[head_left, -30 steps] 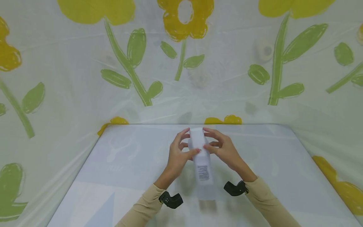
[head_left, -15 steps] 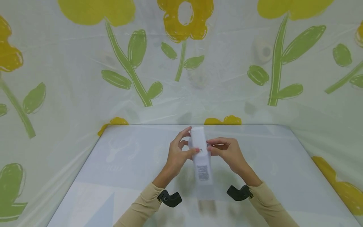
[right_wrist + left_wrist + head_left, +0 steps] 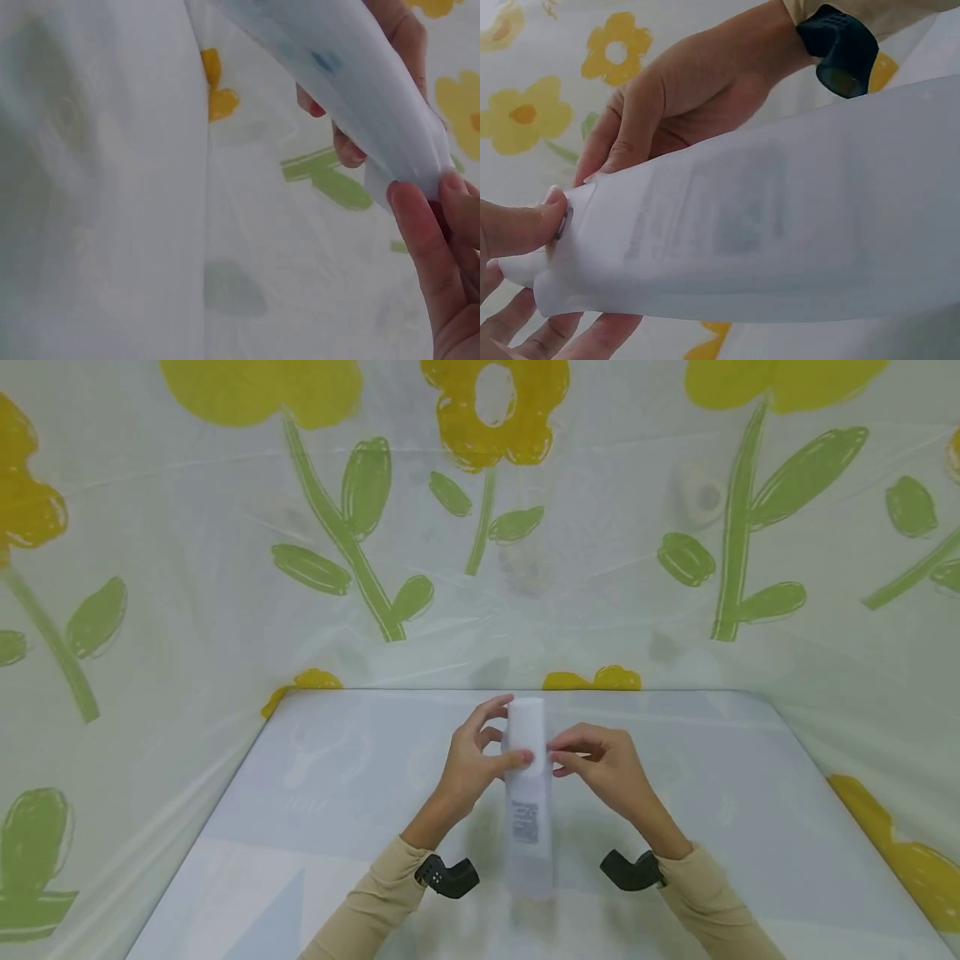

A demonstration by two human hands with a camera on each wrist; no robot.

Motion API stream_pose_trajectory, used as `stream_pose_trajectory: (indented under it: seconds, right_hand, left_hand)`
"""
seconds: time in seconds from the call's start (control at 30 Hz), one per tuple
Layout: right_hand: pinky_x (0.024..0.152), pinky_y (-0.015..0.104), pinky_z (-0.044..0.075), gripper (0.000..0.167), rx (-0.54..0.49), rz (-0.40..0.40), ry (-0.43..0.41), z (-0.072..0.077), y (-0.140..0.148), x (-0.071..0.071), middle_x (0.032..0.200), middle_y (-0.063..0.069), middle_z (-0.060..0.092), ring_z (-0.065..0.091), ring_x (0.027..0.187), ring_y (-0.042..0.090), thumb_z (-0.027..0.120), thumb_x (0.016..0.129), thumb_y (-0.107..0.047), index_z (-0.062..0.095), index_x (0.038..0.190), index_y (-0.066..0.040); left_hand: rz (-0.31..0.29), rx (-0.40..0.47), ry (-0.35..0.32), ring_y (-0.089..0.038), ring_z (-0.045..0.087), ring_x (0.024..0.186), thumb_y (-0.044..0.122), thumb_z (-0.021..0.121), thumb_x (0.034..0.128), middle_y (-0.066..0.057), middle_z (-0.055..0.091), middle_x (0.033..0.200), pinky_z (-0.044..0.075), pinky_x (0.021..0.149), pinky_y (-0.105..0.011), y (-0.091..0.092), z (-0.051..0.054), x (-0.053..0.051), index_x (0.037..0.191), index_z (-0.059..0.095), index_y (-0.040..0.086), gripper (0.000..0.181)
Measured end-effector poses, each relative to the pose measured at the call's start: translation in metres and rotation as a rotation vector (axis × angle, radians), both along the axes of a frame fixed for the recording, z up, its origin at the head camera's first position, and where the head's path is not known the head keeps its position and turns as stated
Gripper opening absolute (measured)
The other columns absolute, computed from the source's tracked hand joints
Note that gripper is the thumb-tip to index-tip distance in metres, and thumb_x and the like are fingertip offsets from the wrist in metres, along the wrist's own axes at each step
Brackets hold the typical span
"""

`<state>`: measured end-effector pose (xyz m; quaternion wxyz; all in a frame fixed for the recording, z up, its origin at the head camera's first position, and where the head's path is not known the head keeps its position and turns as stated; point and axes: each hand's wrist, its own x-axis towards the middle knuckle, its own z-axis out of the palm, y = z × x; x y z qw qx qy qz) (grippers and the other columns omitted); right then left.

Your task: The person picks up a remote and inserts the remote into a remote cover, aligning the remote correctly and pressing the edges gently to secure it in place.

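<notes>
A long, folded white plastic bag point(image 3: 530, 827), semi-translucent with a grey printed block, hangs upright over the table between both hands. My left hand point(image 3: 468, 768) grips its upper part from the left, thumb on the front and fingers behind. In the left wrist view that thumb lies beside a small dark round spot point(image 3: 565, 223) on the bag point(image 3: 817, 225). My right hand point(image 3: 611, 772) pinches the bag's right edge between thumb and forefinger. The right wrist view shows the right hand's fingertips point(image 3: 409, 206) at a folded edge of the bag point(image 3: 360, 90). The bag's contents cannot be made out.
A pale, glossy table point(image 3: 360, 810) lies beneath the hands. Behind it and at both sides hangs a white sheet point(image 3: 600, 568) printed with yellow flowers and green leaves. Dark wrist devices point(image 3: 448, 877) sit on both wrists over beige sleeves point(image 3: 375, 893).
My right hand has come down from the bag's top corner to its right edge, where it pinches. The bag has turned slightly, its lower end swinging left. The left hand keeps its grip.
</notes>
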<state>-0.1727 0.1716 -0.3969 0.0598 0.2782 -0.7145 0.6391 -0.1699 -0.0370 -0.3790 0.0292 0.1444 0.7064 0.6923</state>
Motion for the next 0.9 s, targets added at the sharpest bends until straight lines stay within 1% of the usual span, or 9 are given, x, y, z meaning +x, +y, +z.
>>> stream_pose_trajectory:
  seconds: [0.13,0.23,0.3,0.47,0.53,0.63,0.7,0.8,0.9]
  right_hand:
    - [0.057,0.039,0.057,0.014,-0.004,-0.053,0.091,0.007,-0.006,0.006,0.086,0.021,0.064,0.067,0.074,0.024,0.064,0.08,0.017,0.067,0.09,0.008]
    - [0.054,0.04,0.057,0.012,0.003,-0.082,0.114,0.016,-0.011,0.012,0.086,0.022,0.061,0.067,0.073,0.025,0.062,0.08,0.018,0.064,0.089,0.01]
    - [0.053,0.04,0.056,0.011,0.009,-0.099,0.111,0.02,-0.013,0.015,0.087,0.022,0.058,0.067,0.072,0.026,0.062,0.08,0.018,0.063,0.088,0.011]
    - [0.054,0.04,0.057,0.01,0.009,-0.135,0.048,0.023,-0.017,0.017,0.097,0.023,0.053,0.065,0.071,0.029,0.063,0.08,0.017,0.064,0.089,0.014]
    - [0.055,0.039,0.057,0.017,0.019,-0.153,0.029,0.023,-0.018,0.017,0.106,0.023,0.052,0.065,0.072,0.03,0.065,0.08,0.015,0.063,0.097,0.013]
    - [0.055,0.037,0.057,0.035,0.042,-0.182,0.011,0.021,-0.019,0.016,0.119,0.023,0.051,0.066,0.073,0.032,0.068,0.08,0.01,0.057,0.113,0.01]
    - [0.055,0.036,0.057,0.046,0.058,-0.195,0.0,0.019,-0.019,0.013,0.123,0.022,0.051,0.066,0.074,0.031,0.069,0.08,0.008,0.052,0.123,0.006]
    - [0.053,0.036,0.057,0.054,0.05,-0.205,-0.03,0.012,-0.015,0.007,0.12,0.021,0.053,0.068,0.073,0.025,0.068,0.082,0.006,0.048,0.132,0.0]
    - [0.052,0.036,0.057,0.057,-0.002,-0.197,-0.068,0.007,-0.01,-0.001,0.118,0.019,0.053,0.068,0.074,0.019,0.067,0.083,0.005,0.047,0.136,-0.004]
  left_hand:
    - [-0.021,0.006,0.019,-0.029,0.055,0.097,0.003,0.076,0.077,-0.008,0.046,0.126,0.056,0.059,-0.038,0.0,-0.012,-0.012,0.14,0.044,0.013,0.072]
    - [-0.029,0.003,0.03,-0.028,0.055,0.097,0.004,0.078,0.0761,-0.007,0.048,0.125,0.056,0.059,-0.038,-0.001,-0.013,-0.015,0.138,0.046,0.017,0.071]
    - [-0.032,-0.003,0.034,-0.027,0.056,0.097,0.006,0.079,0.0755,-0.006,0.049,0.124,0.056,0.06,-0.038,-0.001,-0.014,-0.017,0.137,0.048,0.02,0.07]
    - [-0.009,-0.024,0.028,-0.025,0.056,0.098,0.009,0.08,0.0751,-0.003,0.05,0.124,0.057,0.062,-0.038,0.001,-0.018,-0.016,0.136,0.049,0.022,0.069]
    - [0.002,-0.039,0.022,-0.024,0.056,0.098,0.01,0.08,0.0755,-0.002,0.05,0.124,0.057,0.063,-0.037,0.002,-0.02,-0.015,0.136,0.049,0.023,0.069]
    - [0.011,-0.052,0.024,-0.023,0.055,0.098,0.011,0.079,0.0768,-0.001,0.05,0.127,0.057,0.064,-0.036,0.004,-0.022,-0.011,0.137,0.049,0.026,0.069]
    - [0.013,-0.042,0.025,-0.024,0.055,0.099,0.011,0.078,0.0779,-0.003,0.048,0.13,0.057,0.066,-0.035,0.005,-0.022,-0.008,0.139,0.048,0.026,0.07]
    - [0.02,0.024,0.005,-0.025,0.056,0.101,0.008,0.077,0.0788,-0.006,0.047,0.133,0.057,0.07,-0.036,0.005,-0.021,-0.004,0.141,0.045,0.024,0.071]
    - [0.029,0.134,-0.03,-0.025,0.057,0.102,0.002,0.074,0.0796,-0.012,0.051,0.128,0.056,0.075,-0.035,0.004,-0.023,0.001,0.138,0.047,0.014,0.066]
